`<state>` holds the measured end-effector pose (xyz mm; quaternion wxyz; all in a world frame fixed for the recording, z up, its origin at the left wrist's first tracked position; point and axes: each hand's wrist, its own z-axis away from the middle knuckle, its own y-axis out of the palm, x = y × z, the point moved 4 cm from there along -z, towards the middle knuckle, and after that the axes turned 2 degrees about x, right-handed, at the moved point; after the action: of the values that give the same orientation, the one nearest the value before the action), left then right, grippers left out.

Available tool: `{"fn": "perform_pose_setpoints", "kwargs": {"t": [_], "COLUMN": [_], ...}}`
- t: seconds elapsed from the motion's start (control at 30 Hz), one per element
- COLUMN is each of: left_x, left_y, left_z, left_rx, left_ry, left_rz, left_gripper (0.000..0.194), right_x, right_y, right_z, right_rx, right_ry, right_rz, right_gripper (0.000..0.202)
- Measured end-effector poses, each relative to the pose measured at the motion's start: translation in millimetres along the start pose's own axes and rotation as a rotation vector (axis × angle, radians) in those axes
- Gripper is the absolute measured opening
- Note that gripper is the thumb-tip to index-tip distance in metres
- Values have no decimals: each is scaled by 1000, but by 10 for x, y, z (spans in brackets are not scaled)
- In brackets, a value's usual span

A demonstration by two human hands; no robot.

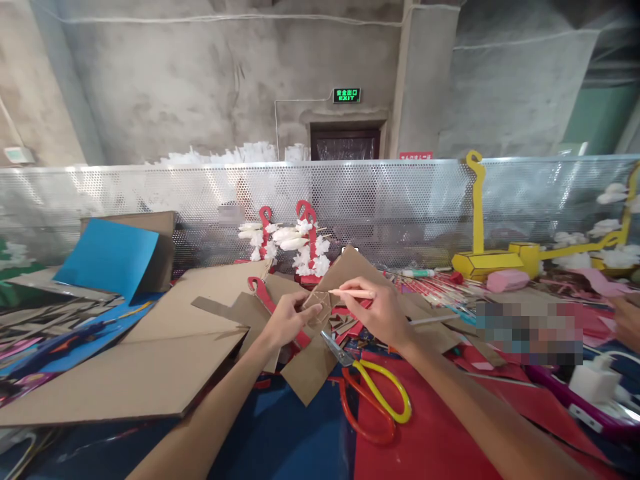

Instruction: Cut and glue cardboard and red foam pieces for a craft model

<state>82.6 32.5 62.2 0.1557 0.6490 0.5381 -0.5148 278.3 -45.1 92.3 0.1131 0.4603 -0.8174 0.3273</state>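
My right hand (377, 310) is closed around a pale pink pen (356, 293), whose tip rests at a piece of brown cardboard (353, 270). Lines are drawn on the cardboard near the tip. At the cardboard's left side, my left hand (291, 320) grips its edge between thumb and fingers. Just below the hands lie scissors (383, 393) with one yellow and one red handle. A red hooked cutout (261, 291) lies behind my left hand.
Large cardboard sheets (165, 373) and a blue sheet (107, 257) fill the left. Red sheets (420, 420) lie at right, near a purple power strip (590, 417). Yellow shapes (487, 263) stand before a perforated metal panel (210, 193). Another person's hand (627, 323) shows at far right.
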Motion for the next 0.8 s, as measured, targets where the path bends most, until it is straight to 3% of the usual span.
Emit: {"fn": "perform_pose_setpoints", "kwargs": {"t": [0.2, 0.47, 0.8], "left_x": [-81, -103, -2], "left_y": [41, 62, 44], "left_z": [28, 35, 5], "left_rx": [-13, -4, 22], "left_ry": [93, 125, 16], "left_rz": [-252, -286, -14], "left_gripper": [29, 30, 36], "right_x": [40, 68, -46], "right_y": [62, 105, -27], "right_z": [-45, -41, -19], "right_rx": [60, 90, 27], "right_ry": [11, -44, -64], "right_rz": [-74, -92, 45], "right_gripper": [22, 22, 20]}}
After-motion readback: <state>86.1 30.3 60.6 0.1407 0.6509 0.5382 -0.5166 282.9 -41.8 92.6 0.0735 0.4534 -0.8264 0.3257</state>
